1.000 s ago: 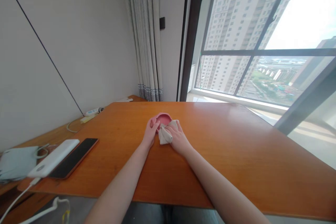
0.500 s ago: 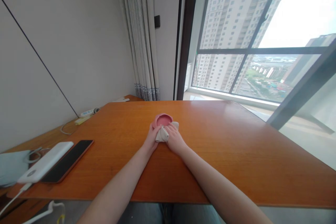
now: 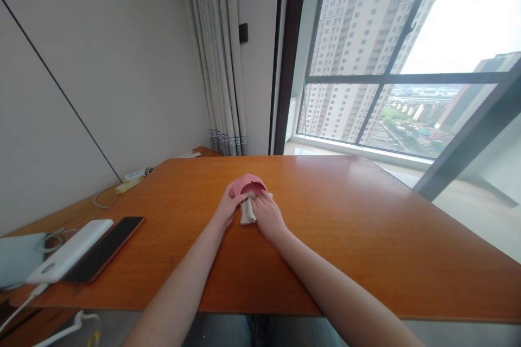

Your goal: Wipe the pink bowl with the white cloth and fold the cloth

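A pink bowl (image 3: 247,179) is tipped on its side over the middle of the table, its hollow turned toward me. My left hand (image 3: 228,205) grips the bowl at its left side, thumb along the near rim. My right hand (image 3: 266,211) is closed on a whitish cloth (image 3: 248,212) and presses part of it into the bowl's opening. One end of the cloth hangs below the rim between both hands. The right fingertips are partly hidden by the cloth and the rim.
At the left of the wooden table (image 3: 345,238) lie a black phone (image 3: 105,249) and a white power bank (image 3: 71,249) with a cable plugged in. A power strip (image 3: 136,175) is by the wall. A large window (image 3: 382,78) stands behind on the right.
The bowl has tilted further, so its outer wall faces up and its opening faces me. My left hand has shifted slightly left, and the cloth has moved with my right hand.
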Demonstrator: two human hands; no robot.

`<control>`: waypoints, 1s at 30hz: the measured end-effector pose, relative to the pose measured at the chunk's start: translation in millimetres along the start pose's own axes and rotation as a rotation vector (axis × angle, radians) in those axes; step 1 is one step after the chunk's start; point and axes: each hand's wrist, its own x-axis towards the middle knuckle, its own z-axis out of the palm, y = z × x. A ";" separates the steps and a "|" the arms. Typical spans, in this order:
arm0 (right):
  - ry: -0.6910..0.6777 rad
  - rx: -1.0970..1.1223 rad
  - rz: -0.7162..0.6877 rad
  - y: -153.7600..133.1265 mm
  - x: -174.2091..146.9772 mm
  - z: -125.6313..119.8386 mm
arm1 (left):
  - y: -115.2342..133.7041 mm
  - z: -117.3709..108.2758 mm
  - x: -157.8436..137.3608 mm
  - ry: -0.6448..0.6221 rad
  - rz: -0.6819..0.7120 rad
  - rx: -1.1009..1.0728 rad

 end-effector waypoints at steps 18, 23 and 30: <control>-0.127 0.201 0.050 0.8 11.1 -8.0 | -3.2 10.7 -3.6 0.135 -0.065 -0.064; -0.104 0.190 -0.057 18.0 4.9 -20.0 | -2.7 -2.3 5.1 0.021 -0.142 -0.118; -0.099 0.203 -0.071 15.8 3.8 -16.7 | -7.7 2.6 -0.6 0.024 -0.124 -0.144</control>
